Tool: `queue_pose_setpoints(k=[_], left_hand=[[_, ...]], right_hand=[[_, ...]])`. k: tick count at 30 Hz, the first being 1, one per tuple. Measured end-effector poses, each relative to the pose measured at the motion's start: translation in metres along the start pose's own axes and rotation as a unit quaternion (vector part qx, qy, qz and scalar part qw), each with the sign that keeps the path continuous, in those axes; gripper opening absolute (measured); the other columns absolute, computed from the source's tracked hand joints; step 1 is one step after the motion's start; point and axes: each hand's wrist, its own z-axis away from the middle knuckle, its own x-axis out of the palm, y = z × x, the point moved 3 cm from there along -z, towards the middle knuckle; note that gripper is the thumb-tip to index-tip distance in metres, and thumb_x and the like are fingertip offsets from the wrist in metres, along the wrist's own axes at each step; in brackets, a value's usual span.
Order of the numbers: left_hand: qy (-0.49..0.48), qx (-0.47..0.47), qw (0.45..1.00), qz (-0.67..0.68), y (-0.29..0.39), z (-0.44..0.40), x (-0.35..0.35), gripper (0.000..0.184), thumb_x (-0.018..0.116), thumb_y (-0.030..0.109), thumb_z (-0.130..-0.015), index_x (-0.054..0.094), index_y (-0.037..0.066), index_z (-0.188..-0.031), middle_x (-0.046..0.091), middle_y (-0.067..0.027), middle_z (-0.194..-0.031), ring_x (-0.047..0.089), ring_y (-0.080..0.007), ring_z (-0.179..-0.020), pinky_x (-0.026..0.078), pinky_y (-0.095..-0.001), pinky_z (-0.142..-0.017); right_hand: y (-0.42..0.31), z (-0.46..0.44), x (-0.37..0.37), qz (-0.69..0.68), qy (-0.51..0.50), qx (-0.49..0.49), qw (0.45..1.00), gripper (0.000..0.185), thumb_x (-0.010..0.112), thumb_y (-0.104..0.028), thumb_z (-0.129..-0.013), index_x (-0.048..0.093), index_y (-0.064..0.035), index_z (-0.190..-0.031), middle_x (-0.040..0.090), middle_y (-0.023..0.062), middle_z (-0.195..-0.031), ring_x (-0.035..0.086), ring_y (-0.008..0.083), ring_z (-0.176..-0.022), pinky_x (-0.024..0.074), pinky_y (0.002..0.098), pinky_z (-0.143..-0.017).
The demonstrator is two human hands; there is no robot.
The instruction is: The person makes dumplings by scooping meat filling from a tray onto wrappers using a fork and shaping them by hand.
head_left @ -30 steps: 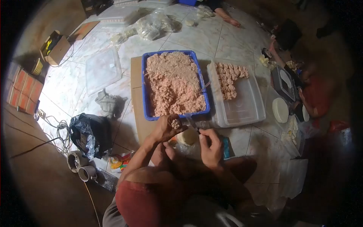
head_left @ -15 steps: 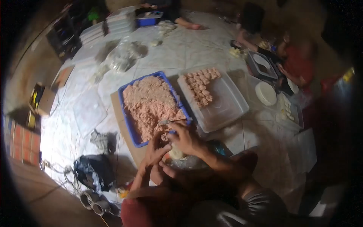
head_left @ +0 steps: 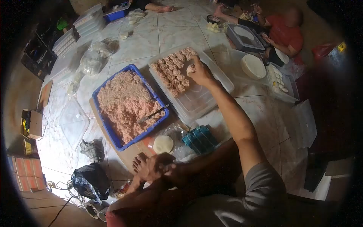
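My right hand (head_left: 200, 73) pinches a small meat dumpling (head_left: 191, 69) over a clear plastic container (head_left: 215, 85). Clustered dumplings (head_left: 171, 72) fill the container's left side and back. My left hand (head_left: 155, 167) is low in front of my body, by my foot, with its fingers apart and nothing visible in them. A blue tray (head_left: 132, 143) of pink minced filling (head_left: 126, 102) lies left of the container, a dark-handled spreading tool (head_left: 153, 113) resting on the filling. Close to my left hand, a stack of round pale wrappers (head_left: 163, 144) sits on clear plastic.
A teal checked cloth (head_left: 200, 139) lies by my leg. Left are a grey rag (head_left: 92, 151), a black plastic bag (head_left: 90, 181) and cables. Stacked containers (head_left: 89, 22) stand at the back left. A person in red (head_left: 285, 28) sits at the back right beside another container (head_left: 245, 39).
My right hand has moved from the tray's near corner out over the container, carrying a dumpling. My left hand has lowered toward my foot. The spreading tool now rests on the filling; the view has shifted.
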Motion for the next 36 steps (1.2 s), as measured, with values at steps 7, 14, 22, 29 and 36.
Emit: queue_pose_setpoints(k=[7,14,22,29,36], left_hand=[[-0.038,-0.013,0.998,0.041,-0.007,-0.011,0.007,0.028,0.065,0.013,-0.087,0.063,0.001,-0.112,0.066,-0.0168,-0.102,0.064,-0.0355,-0.092,0.052,-0.0435,-0.081],[-0.008,0.003,1.0,0.015,-0.022,-0.026,-0.003,0.028,0.065,0.011,-0.084,0.063,0.002,-0.11,0.065,-0.0182,-0.097,0.063,-0.0386,-0.089,0.051,-0.0445,-0.079],[0.144,0.088,0.907,-0.385,-0.08,-0.045,0.008,0.042,0.072,0.033,-0.087,0.065,0.006,-0.117,0.06,-0.0152,-0.128,0.054,-0.0341,-0.12,0.038,-0.0496,-0.105],[0.12,0.175,0.869,-0.447,-0.121,-0.037,0.006,0.04,0.058,0.029,-0.093,0.066,0.009,-0.126,0.054,-0.0139,-0.137,0.046,-0.0361,-0.129,0.032,-0.0497,-0.114],[0.198,0.136,0.911,-0.336,-0.118,-0.037,-0.007,0.034,0.063,0.017,-0.086,0.066,0.005,-0.117,0.066,-0.0159,-0.109,0.063,-0.0362,-0.102,0.049,-0.0442,-0.093]], right_hand=[[0.048,-0.032,0.05,-0.047,-0.146,0.029,0.988,0.072,0.076,-0.005,-0.077,0.039,-0.0095,-0.139,0.066,0.0233,-0.11,0.064,0.0408,-0.105,0.0508,0.0466,-0.09],[0.06,-0.038,0.053,-0.051,-0.101,-0.025,0.993,0.072,0.078,-0.002,-0.078,0.041,-0.0069,-0.14,0.069,0.0143,-0.103,0.068,0.0249,-0.088,0.0544,0.039,-0.077],[-0.045,0.007,-0.037,-0.056,-0.024,-0.049,0.997,0.018,0.072,-0.014,-0.087,0.064,0.0007,-0.095,0.066,0.0159,-0.086,0.064,0.029,-0.08,0.0503,0.039,-0.073],[-0.162,0.108,0.011,-0.102,-0.197,-0.194,0.956,0.01,0.061,-0.009,-0.092,0.062,-0.0017,-0.099,0.065,0.0162,-0.088,0.066,0.0383,-0.083,0.0508,0.0422,-0.072],[-0.152,0.089,0.103,0.123,-0.252,-0.225,0.933,0.008,0.06,-0.01,-0.09,0.063,-0.0027,-0.088,0.062,0.016,-0.089,0.065,0.0379,-0.088,0.0503,0.0494,-0.073]])
